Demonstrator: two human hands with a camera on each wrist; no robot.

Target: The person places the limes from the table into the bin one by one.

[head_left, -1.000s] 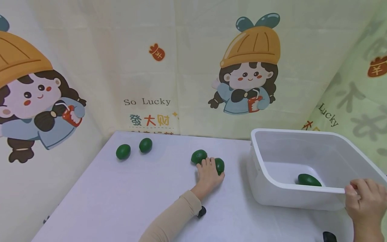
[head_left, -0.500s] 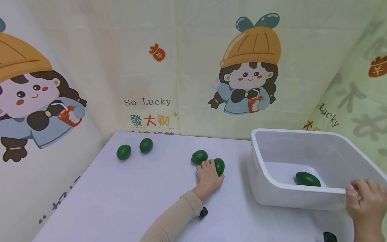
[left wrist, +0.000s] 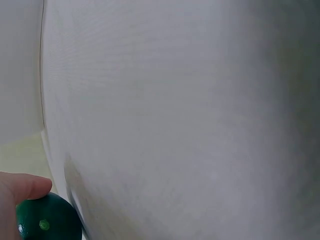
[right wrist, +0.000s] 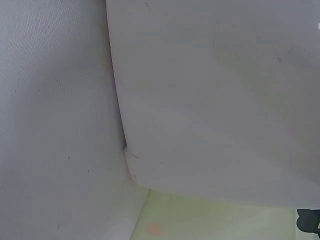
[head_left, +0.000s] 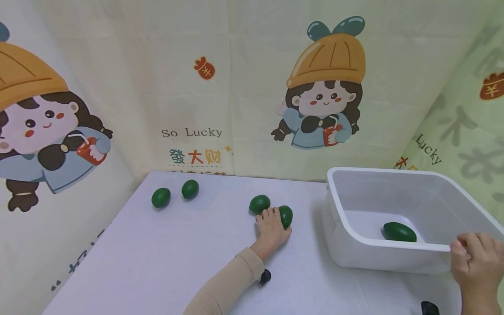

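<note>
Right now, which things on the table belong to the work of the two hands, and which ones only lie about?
In the work:
- left hand grips a green fruit
- right hand holds the rim of the white bin
- one fruit in the bin

Lying about:
- fruit beside the left hand
- two fruits at the far left
- cartoon backdrop

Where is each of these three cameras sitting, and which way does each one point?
Head: worn on the head, facing forward and down at the table; left hand on a green fruit, right hand gripping the white bin.
Left wrist: close to the tabletop; a fingertip on the fruit.
Right wrist: pressed near the bin's outer wall; no hand shows.
Shared: head and left wrist both show that fruit; head and right wrist the bin.
</note>
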